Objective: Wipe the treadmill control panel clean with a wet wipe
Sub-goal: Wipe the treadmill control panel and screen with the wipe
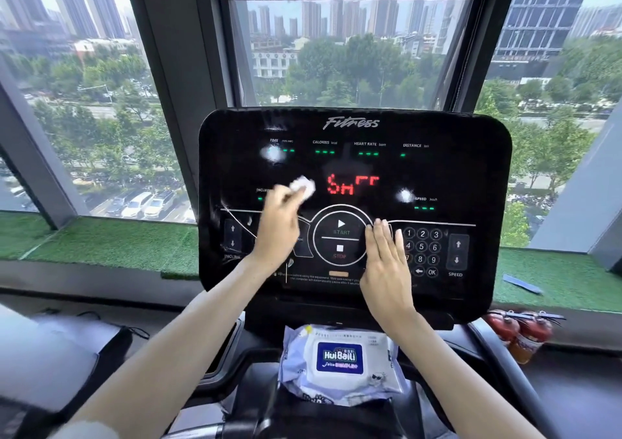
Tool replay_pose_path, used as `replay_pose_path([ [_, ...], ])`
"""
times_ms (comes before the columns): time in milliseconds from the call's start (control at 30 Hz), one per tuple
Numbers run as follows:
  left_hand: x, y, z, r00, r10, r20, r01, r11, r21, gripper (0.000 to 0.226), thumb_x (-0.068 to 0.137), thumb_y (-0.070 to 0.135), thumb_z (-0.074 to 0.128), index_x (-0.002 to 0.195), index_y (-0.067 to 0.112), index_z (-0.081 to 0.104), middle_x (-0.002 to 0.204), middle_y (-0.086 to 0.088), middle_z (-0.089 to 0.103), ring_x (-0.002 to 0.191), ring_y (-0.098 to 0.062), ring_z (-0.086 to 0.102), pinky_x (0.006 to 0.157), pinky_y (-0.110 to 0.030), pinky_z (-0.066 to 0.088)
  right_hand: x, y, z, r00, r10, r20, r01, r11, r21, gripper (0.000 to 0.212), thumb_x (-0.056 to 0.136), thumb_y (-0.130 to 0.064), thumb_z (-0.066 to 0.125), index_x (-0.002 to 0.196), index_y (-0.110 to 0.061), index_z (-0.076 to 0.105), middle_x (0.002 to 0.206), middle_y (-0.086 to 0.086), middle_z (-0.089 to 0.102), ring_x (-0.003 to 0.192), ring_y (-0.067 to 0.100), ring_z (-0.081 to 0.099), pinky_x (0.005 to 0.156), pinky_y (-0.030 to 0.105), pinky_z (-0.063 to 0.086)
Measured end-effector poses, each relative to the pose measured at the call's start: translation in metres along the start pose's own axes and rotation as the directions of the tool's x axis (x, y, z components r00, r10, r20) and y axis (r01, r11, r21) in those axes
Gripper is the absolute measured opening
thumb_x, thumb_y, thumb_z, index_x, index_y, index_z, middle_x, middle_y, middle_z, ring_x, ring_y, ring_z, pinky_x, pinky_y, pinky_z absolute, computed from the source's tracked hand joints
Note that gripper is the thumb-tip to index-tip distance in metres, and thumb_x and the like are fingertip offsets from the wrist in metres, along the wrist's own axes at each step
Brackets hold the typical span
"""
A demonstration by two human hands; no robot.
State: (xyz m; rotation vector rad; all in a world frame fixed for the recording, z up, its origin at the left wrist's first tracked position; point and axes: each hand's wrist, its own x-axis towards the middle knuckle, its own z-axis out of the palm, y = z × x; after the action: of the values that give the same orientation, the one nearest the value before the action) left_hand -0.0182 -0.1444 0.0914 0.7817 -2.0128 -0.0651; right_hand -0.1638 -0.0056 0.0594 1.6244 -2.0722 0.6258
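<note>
Control panel (pixel 454 169) — blurred left hand (pixel 276 233) pinches wet wipe (pixel 303 187) at 9 o'clock; right hand (pixel 387 267) flat — covers keypad (pixel 422 247) edge.

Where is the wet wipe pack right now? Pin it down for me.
In the head view, the wet wipe pack lies bottom centre, just below the control panel and slightly down-left of the right hand.

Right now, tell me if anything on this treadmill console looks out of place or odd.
The red readout mid-panel shows broken, unreadable characters. A blue strip lies loose on the green turf right of the control panel. Nothing looks spilled or damaged.
</note>
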Motion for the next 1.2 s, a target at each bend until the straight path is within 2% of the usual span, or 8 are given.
replay_pose_path([
  [100,-0.006,-0.004,-0.006,0.953,0.241,0.185,-0.238,0.97,-0.04,0.044,0.082,-0.015,0.055,0.121,0.007,0.061,0.098,-0.01,0.052,0.093,-0.021,0.051,0.085,-0.029,0.047,-0.002,-0.004,0.002,0.999,0.03,0.019,-0.03,1.0,-0.002,0.074,0.06,0.013,0.054,0.132,0.013,0.039,0.14,0.03,0.038,0.134,0.039,0.032,0.112,0.042,0.008],
  [267,0.009,-0.016,-0.019,0.927,-0.329,-0.18,0.31,0.943,-0.126,0.045,0.087,-0.013,0.048,0.125,0.008,0.057,0.098,-0.004,0.045,0.087,-0.015,0.047,0.084,-0.014,0.04,-0.007,-0.009,0.009,0.997,0.074,0.016,-0.073,0.997,-0.025,0.084,0.06,0.014,0.054,0.14,0.01,0.026,0.148,0.027,0.024,0.14,0.036,0.016,0.114,0.043,0.006],
  [467,-0.003,-0.01,-0.012,0.954,0.212,0.21,-0.202,0.977,-0.067,0.04,0.085,-0.012,0.053,0.119,0.007,0.063,0.098,-0.009,0.053,0.093,-0.02,0.052,0.088,-0.024,0.045,-0.025,-0.04,0.019,0.993,-0.113,0.028,0.115,0.99,-0.08,0.073,0.072,0.002,0.005,0.145,0.005,0.008,0.154,0.023,0.002,0.143,0.033,-0.003,0.114,0.048,0.006],
  [633,0.025,-0.023,-0.025,0.94,-0.284,-0.19,0.268,0.958,-0.106,0.042,0.087,-0.011,0.05,0.123,0.008,0.059,0.098,-0.004,0.046,0.088,-0.016,0.049,0.085,-0.021,0.044,-0.034,-0.059,0.036,0.973,-0.217,0.079,0.223,0.971,-0.081,0.074,0.071,0.001,0.008,0.144,0.006,0.014,0.153,0.023,0.011,0.143,0.033,0.005,0.111,0.051,0.009],
  [800,0.008,-0.018,-0.017,0.941,0.26,0.217,-0.266,0.964,0.0,0.044,0.084,-0.011,0.056,0.124,0.008,0.058,0.103,-0.009,0.053,0.094,-0.02,0.051,0.085,-0.032,0.05,-0.033,-0.06,0.04,0.975,-0.193,0.108,0.198,0.979,-0.042,0.075,0.068,0.001,0.016,0.143,0.006,0.021,0.151,0.023,0.019,0.141,0.033,0.014,0.11,0.049,0.013],
  [1000,0.019,-0.032,-0.031,0.949,-0.231,-0.214,0.229,0.973,-0.035,0.041,0.086,-0.012,0.05,0.121,0.006,0.06,0.098,-0.006,0.049,0.089,-0.014,0.047,0.084,-0.017,0.044,-0.053,-0.072,0.043,0.945,-0.248,0.216,0.248,0.968,0.027,0.089,0.061,0.004,0.058,0.141,0.004,0.019,0.15,0.022,0.025,0.139,0.031,0.024,0.11,0.045,0.028],
  [1133,-0.023,-0.025,-0.018,0.959,0.221,0.175,-0.231,0.972,0.037,0.044,0.082,-0.012,0.056,0.121,0.008,0.061,0.102,-0.006,0.054,0.093,-0.013,0.046,0.081,-0.027,0.05,-0.055,-0.081,0.046,0.928,-0.261,0.267,0.26,0.965,0.037,0.099,0.057,-0.002,0.072,0.14,0.005,0.017,0.148,0.021,0.029,0.137,0.031,0.028,0.109,0.044,0.029],
  [1200,-0.019,-0.043,-0.031,0.957,0.206,0.204,-0.217,0.976,0.031,0.043,0.083,-0.012,0.055,0.12,0.009,0.062,0.102,-0.005,0.052,0.094,-0.012,0.047,0.081,-0.031,0.051,-0.054,-0.084,0.048,0.928,-0.257,0.271,0.257,0.966,0.038,0.1,0.056,-0.002,0.074,0.139,0.005,0.018,0.147,0.021,0.031,0.136,0.031,0.03,0.108,0.044,0.031],
])
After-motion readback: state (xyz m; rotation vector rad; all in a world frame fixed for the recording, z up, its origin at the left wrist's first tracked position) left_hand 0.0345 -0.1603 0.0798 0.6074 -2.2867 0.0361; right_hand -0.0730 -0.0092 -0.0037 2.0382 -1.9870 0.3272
